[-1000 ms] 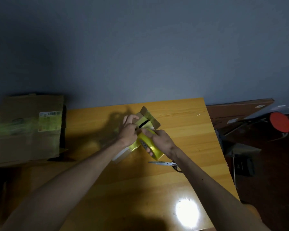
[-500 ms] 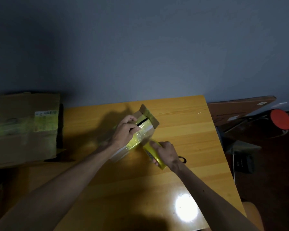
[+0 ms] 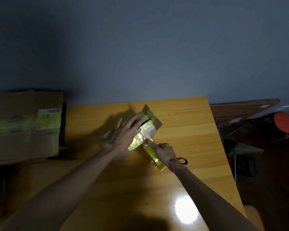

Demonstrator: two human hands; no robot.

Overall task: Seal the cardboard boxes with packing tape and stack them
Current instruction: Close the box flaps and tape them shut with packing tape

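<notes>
Head view: my left hand lies flat on the small cardboard box, fingers straight and spread wide, pressing its top. The box sits tilted near the middle of the glossy yellow wooden table. Its far end flaps stand ajar with a dark slit between them, and I cannot tell what is inside. A shiny, crinkled strip of clear tape runs across the top. My right hand curls around the yellow packing tape roll, just beside the box's near corner. Black scissors handles peek out behind that hand. At the table's left edge stands a large brown cardboard box, taped shut and carrying a printed label.
</notes>
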